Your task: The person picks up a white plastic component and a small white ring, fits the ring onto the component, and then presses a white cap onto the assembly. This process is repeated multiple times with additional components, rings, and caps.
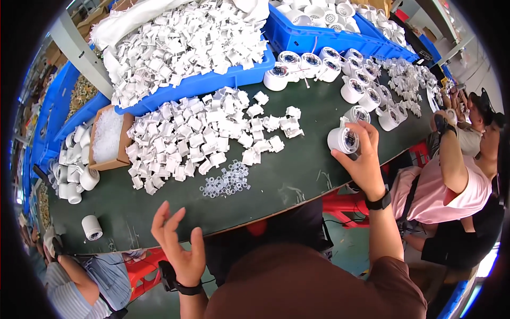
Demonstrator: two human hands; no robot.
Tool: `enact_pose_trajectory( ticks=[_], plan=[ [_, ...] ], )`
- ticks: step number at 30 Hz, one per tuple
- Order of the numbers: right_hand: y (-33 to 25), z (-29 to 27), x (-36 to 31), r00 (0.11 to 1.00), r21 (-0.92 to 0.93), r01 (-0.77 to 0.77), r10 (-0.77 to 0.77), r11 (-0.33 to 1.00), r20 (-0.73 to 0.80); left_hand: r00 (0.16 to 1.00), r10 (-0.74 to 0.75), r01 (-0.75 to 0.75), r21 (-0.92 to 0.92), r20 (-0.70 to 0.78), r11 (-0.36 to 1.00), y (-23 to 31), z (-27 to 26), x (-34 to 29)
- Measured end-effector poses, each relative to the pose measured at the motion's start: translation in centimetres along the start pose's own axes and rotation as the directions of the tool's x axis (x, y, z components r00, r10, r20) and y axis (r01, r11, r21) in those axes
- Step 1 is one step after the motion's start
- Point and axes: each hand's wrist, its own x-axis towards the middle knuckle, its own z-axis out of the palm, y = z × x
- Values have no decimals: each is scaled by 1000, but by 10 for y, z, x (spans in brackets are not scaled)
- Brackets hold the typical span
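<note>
At the right of the bench, my right hand (367,162) has its thumb and fingers around a white cylindrical housing (337,139) with a dark round inside showing at its open end. Another such housing (357,114) stands just behind it. My left hand (183,254) hovers over the bench's front edge, fingers spread, holding nothing. Beyond it lie a small heap of clear plastic rings (227,179) and a wide pile of white plastic clips (180,141).
Blue bins (212,80) of white parts line the back. At left stand a cardboard box (121,139) of clear bits and several white cylinders (74,173); one cylinder (92,227) lies apart. More housings (353,90) stand back right. Co-workers (446,175) sit at both sides.
</note>
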Motion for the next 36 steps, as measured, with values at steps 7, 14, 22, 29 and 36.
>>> enact_pose_trajectory(
  ticks=[7,14,22,29,36],
  plan=[
    [12,-5,-1,956,944,-219,247,245,158,997,-40,47,-124,59,991,6,8,-2],
    [-23,-2,-3,987,883,-136,137,449,82,994,-8,25,-153,113,988,10,9,-3],
    [-106,49,-38,944,701,58,-267,711,193,951,70,55,-389,301,920,25,17,2],
    [-160,83,-58,709,460,480,-639,747,297,974,54,52,-447,222,893,25,32,1],
    [-165,74,-35,747,735,-434,-248,521,617,992,48,-30,-154,115,988,28,21,6]
  ],
)
